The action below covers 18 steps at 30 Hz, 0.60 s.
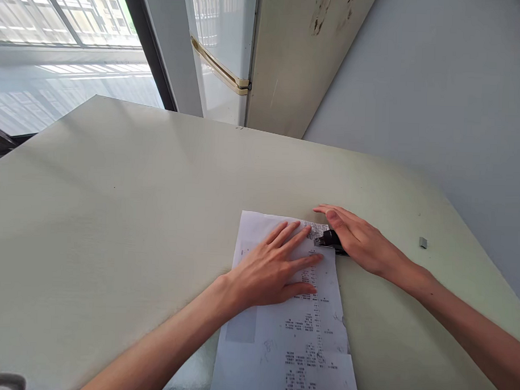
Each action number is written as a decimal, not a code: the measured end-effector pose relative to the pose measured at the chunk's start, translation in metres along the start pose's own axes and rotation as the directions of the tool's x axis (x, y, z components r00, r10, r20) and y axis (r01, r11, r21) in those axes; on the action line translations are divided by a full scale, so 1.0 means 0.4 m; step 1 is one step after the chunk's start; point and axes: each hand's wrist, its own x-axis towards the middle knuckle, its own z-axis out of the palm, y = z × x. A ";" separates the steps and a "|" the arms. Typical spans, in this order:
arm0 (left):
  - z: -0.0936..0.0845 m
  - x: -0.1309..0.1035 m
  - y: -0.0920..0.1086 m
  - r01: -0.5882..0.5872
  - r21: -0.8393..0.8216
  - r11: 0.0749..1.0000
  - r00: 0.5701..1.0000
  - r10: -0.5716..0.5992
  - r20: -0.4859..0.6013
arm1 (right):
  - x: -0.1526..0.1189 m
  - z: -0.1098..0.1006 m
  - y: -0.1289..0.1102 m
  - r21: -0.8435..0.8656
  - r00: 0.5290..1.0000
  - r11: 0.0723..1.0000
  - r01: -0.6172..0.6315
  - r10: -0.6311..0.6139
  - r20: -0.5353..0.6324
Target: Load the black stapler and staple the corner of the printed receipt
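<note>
A printed sheet of paper [276, 343] lies on the table, its near end running out of view at the bottom. My left hand [274, 269] is flat on the upper part of the sheet with its fingers spread. At the sheet's upper right edge is a black stapler [330, 239], its metal nose over the print. My right hand [356, 235] rests on top of the stapler, palm down, fingers stretched out past it rather than wrapped round it. Most of the stapler's body is hidden under that hand.
A small grey metallic block [423, 243], perhaps staples, lies to the right on the pale table [157, 214]. Beyond the far edge stands a fridge [224, 63], with a window at the left and a wall at the right. A grey curved object [1, 379] shows at the bottom left.
</note>
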 end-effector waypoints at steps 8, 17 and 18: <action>-0.004 -0.004 -0.002 -0.020 -0.018 1.000 1.000 0.021 0.023 | 0.003 0.002 0.020 0.080 1.000 0.997 -0.005 0.004 0.006; 0.002 -0.003 0.000 0.005 -0.025 1.000 1.000 -0.005 -0.001 | 0.006 0.008 0.013 0.058 1.000 0.998 -0.001 0.002 -0.007; 0.002 -0.003 0.000 0.004 -0.022 1.000 1.000 -0.004 0.001 | 0.007 0.009 0.014 0.051 1.000 0.999 0.008 -0.008 -0.009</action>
